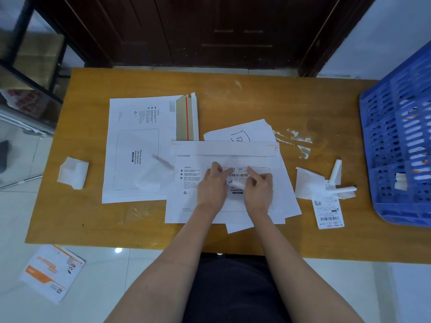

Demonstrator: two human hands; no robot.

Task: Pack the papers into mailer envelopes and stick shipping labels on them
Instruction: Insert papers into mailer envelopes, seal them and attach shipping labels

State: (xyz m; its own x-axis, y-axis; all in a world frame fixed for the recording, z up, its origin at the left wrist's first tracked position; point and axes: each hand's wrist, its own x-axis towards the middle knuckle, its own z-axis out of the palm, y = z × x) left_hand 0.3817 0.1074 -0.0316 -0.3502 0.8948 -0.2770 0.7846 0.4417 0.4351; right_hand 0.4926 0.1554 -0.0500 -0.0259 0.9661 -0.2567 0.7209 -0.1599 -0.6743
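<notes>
A white mailer envelope (193,206) lies in front of me on the wooden table (233,94), its flap folded back at the far edge. A shipping label (239,175) with a barcode sits in the envelope's waybill box. My left hand (211,185) holds the label's left side and my right hand (258,190) pinches its right side, fingers curled. Under the envelope lie loose papers (247,132), one with a hand-drawn mark. A stack of empty mailer envelopes (137,145) lies to the left, and a spare shipping label (328,213) to the right.
A blue plastic crate (401,141) stands at the table's right end. Peeled backing paper (305,183) and a curled strip (335,176) lie beside it, more backing (73,176) at the left. An orange-printed mailer (52,272) lies on the floor. Torn paper residue (296,138) sticks to the table.
</notes>
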